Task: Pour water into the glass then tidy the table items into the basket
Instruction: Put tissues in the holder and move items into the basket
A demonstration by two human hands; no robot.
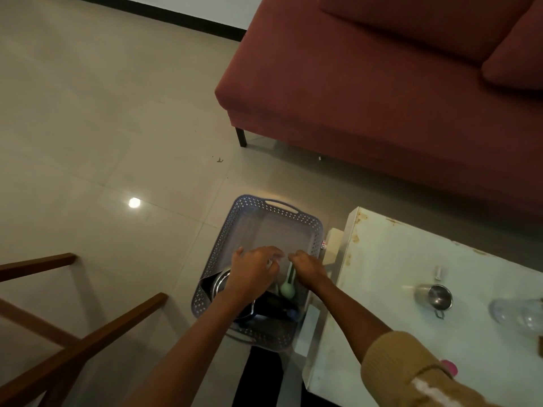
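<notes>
**Fingers in the basket (226, 230), table (396, 259) not yet cleared**

Reaches down with both arms, since the basket is set on the floor just beside the table (presumably for short carries). Lays left hand (252, 271) over a grey sheet (264, 233), fingers loosely bent and apart, probably to flatten it and make room. Curls right hand (308, 267) fingers together just above a green spoon (287, 290) (round its handle or the sheet's edge, cannot tell).

Counted inside: one sheet, one spoon, one metal pan (219, 284), plus dark items too dim to number.

Counted on the table: one steel cup (437, 298), one clear vessel (517, 315) (likely the glass, blurred), one small white piece (438, 272), one pink thing (449, 367). Looks like four left to pack.
</notes>
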